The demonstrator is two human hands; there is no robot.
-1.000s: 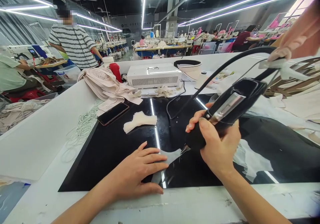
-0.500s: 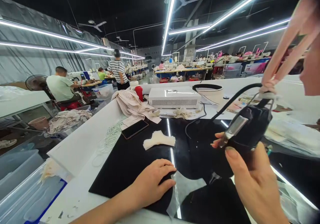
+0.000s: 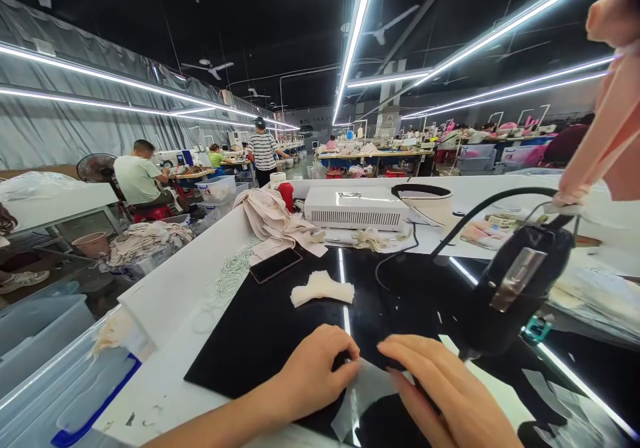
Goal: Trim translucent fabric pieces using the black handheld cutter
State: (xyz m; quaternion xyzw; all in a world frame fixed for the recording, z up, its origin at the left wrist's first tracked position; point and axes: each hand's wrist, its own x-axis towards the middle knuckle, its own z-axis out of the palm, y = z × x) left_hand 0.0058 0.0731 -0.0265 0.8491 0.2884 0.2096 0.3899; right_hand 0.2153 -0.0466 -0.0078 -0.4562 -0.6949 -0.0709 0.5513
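My left hand [image 3: 320, 371] is over the black work board [image 3: 250, 341], its thumb and forefinger pinched at the upper edge of a thin translucent sheet [image 3: 373, 378]. Just right of it, my right hand [image 3: 445, 385] reaches over the sheet's right side with fingers stretched out and nothing visible in them. Its fingertips are close to the sheet; whether they touch is unclear. A black hand-held power tool [image 3: 530, 291] with a metal plate hangs above and right of my right hand, on a pink fabric strip [image 3: 590, 135]. A small cream-white cloth stack [image 3: 323, 290] lies beyond my left hand.
A dark phone [image 3: 276, 265] and pale green cord [image 3: 235, 271] lie at left. Behind are beige fabric pieces [image 3: 273, 218], a white vented box [image 3: 356, 208] and the tool's black cable [image 3: 490, 198]. Translucent scraps [image 3: 550, 395] lie at right. Co-workers are farther off.
My right hand has let go of the black tool and moved left and down to the translucent sheet. My left fingers have closed into a pinch. The tool hangs free, and the view has shifted slightly.
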